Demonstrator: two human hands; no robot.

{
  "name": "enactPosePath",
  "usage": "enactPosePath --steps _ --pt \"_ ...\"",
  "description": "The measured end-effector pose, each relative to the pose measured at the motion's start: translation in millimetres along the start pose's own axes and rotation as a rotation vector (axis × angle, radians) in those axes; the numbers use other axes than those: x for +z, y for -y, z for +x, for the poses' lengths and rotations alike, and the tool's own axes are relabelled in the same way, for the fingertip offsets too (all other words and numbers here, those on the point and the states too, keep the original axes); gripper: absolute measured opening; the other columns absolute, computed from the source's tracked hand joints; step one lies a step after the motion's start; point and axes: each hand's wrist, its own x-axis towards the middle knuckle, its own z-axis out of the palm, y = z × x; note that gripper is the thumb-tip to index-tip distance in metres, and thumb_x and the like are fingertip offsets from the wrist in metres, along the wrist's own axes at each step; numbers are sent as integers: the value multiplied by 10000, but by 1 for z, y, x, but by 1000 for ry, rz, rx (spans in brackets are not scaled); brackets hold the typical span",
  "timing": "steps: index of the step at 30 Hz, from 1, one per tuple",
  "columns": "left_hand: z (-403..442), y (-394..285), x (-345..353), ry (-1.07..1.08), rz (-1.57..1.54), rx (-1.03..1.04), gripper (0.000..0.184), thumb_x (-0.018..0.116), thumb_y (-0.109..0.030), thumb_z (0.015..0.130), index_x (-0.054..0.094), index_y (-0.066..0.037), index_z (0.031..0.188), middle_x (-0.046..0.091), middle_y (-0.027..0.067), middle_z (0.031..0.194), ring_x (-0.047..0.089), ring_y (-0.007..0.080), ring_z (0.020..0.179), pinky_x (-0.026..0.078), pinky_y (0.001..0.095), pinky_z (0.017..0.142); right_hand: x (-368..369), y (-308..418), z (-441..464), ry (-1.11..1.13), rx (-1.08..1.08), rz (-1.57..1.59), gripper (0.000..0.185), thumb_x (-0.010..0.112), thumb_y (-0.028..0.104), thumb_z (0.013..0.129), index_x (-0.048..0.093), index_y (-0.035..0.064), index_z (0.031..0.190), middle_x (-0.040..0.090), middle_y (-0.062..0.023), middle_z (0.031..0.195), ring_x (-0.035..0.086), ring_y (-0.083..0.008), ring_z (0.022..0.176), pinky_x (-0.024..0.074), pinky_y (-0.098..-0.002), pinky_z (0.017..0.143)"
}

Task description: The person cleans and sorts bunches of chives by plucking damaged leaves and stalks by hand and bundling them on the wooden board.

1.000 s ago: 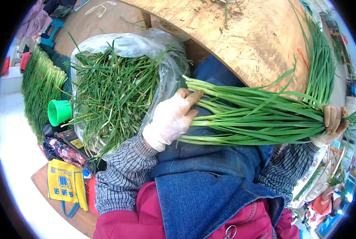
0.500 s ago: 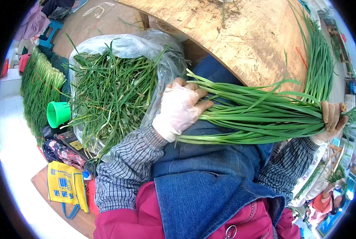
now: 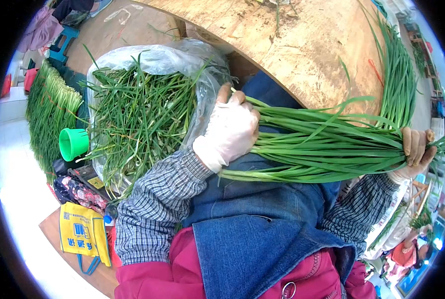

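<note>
A loose bunch of long green leafy stalks (image 3: 322, 144) stretches across my lap, pale ends to the left and leaf tips to the right. My left hand (image 3: 230, 127), in a whitish glove, is closed around pale stalk ends at the bunch's upper left; a few lower stalks lie below it. At the far right my right hand (image 3: 415, 152) has its fingers wrapped round the leafy end. Left of my left hand, a clear plastic bag (image 3: 210, 70) is lined around a heap of loose green stalks (image 3: 142, 109).
A wooden table (image 3: 312, 55) with dirt on it bears another green bundle (image 3: 400, 79) at its right. Stacked greens (image 3: 50, 109), a green cup (image 3: 73, 143), a yellow bag (image 3: 83, 229) and a blue stool (image 3: 63, 44) are at the left. A person in red (image 3: 402, 254) is at lower right.
My left hand has moved up and slightly right along the pale ends, its fingers closing more around them. My right hand has hardly moved.
</note>
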Motion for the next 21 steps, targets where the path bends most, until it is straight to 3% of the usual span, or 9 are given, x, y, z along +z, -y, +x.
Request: enactPosePath --steps 2,3,8,12,14,16,18,20,21 --pt "-5 4 -1 -62 -15 -25 154 633 -150 639 556 -34 705 551 103 750 509 281 857 412 429 829 0 -2 0 -7 -20 -7 193 501 172 881 528 -15 923 362 62 418 347 -59 399 358 -207 522" --pt "-12 9 0 -116 20 -41 159 623 -101 627 526 -22 727 539 135 762 511 296 836 464 377 712 1 -4 0 -17 -11 3 195 503 173 881 528 -16 922 363 62 419 347 -59 400 356 -206 523" --pt "-58 47 4 -406 37 -123 113 569 -11 648 512 -23 744 514 121 694 505 277 653 444 358 556 -7 -4 1 -40 8 85 200 517 174 876 534 -22 911 366 64 422 344 -55 406 347 -204 530" --pt "-149 105 -40 -405 241 -441 76 559 1 702 514 -60 705 485 79 628 478 214 593 429 339 543 -20 3 -4 -34 -38 70 185 536 161 861 535 -18 910 369 66 418 341 -50 410 343 -196 527" --pt "-208 130 -69 -115 716 -675 28 550 -70 734 550 -47 719 537 105 663 517 247 628 449 349 594 -23 3 -4 -39 -50 60 180 533 162 861 538 -11 910 370 70 420 342 -50 414 346 -193 534" --pt "-223 123 -91 380 933 -967 167 592 -193 737 582 -35 791 586 106 752 539 262 736 448 376 659 -23 2 -4 -41 -55 53 175 530 163 861 540 -5 910 371 74 422 343 -49 418 348 -191 542" --pt "-189 87 -98 291 821 -868 143 630 -146 726 590 -52 826 588 96 806 538 252 788 448 366 687 -20 1 -3 -12 -34 70 176 529 164 860 541 -4 910 372 73 426 347 -49 420 348 -192 541" --pt "-157 65 -74 -218 257 -468 172 662 -64 701 599 -70 861 579 88 837 544 250 793 453 349 696 -16 1 -3 -3 -19 70 179 530 167 859 541 -4 909 377 70 430 352 -49 423 347 -193 538" --pt "-120 42 -69 -281 0 -362 233 669 10 673 598 -73 878 570 84 818 546 246 789 458 343 695 -14 0 -3 -8 -17 65 182 531 169 858 541 -5 909 380 67 433 355 -49 424 347 -195 536"
